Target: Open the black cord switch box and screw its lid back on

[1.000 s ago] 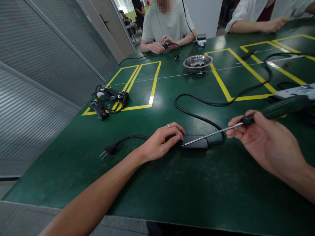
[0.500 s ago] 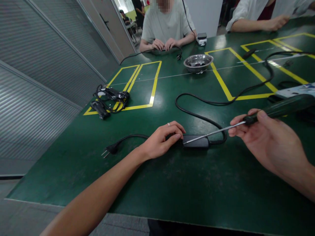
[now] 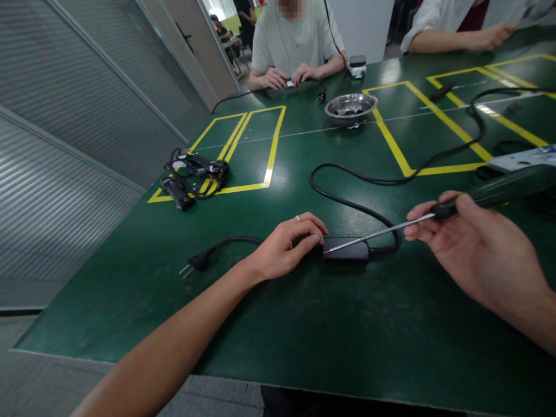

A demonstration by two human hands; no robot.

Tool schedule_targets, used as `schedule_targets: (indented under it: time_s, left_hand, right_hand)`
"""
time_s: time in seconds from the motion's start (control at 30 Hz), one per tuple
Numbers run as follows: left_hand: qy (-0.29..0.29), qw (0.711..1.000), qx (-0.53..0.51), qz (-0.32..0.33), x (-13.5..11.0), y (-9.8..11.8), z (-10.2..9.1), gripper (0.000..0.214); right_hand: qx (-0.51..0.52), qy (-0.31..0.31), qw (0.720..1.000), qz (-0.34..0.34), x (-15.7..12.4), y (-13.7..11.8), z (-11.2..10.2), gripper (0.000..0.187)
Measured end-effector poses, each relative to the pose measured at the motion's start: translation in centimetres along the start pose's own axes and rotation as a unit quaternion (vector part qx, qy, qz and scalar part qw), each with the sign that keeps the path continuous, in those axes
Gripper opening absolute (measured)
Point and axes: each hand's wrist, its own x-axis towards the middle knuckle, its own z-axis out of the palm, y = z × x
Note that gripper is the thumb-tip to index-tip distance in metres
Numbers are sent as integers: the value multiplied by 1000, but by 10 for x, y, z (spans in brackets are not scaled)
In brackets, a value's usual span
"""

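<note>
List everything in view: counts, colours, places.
Table: one, green, centre
Adapter: one, black, mid-table
Screwdriver: one, dark green handle, right
Cable: one, black, behind adapter
Two-pin plug: one, black, left of adapter
Cable bundle: one, black, left
Tape outlines: several, yellow, on table
Bowl: one, silver, far middle
Small device: one, white-and-black, behind bowl
Connector: one, black, far right
Panel: one, pale, right edge
Blinds: several, grey, left
Door: one, grey, upper left
People: at least four, pale or dark clothes, background
Left hand: one, ringed, at adapter's left end
Right hand: one, bare, holding screwdriver
</note>
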Motion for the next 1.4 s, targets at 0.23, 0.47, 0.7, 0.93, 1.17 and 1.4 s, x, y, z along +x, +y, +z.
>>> schedule_targets:
  time_s: [0.23, 0.47, 0.7, 0.93, 1.17, 1.4]
  left_hand:
    - [-4, 1000, -14, -1, -1, -3, 0, 18]
    - [4, 999, -34, -6, -1, -3, 0, 19]
    - [1, 999, -35, -1, -2, -2, 0, 19]
    - [-1, 999, -41, -2, -2, -2, 0, 18]
    - [-2, 999, -36, -1, 0, -1, 0, 19]
    - [-32, 999, -1, 15, 0, 1, -1, 14]
  right_hand:
    - [11, 5, 1000, -8, 0, -1, 2, 19]
    - [6, -3, 1000, -11, 0, 1, 0, 19]
    - [7, -5, 1000, -19, 1, 1, -1, 19]
    - [8, -8, 1000, -19, 1, 2, -2, 19]
    - [9, -11, 1000, -5, 2, 1, -1, 19]
    - [-5, -14, 1000, 7, 0, 3, 0, 16]
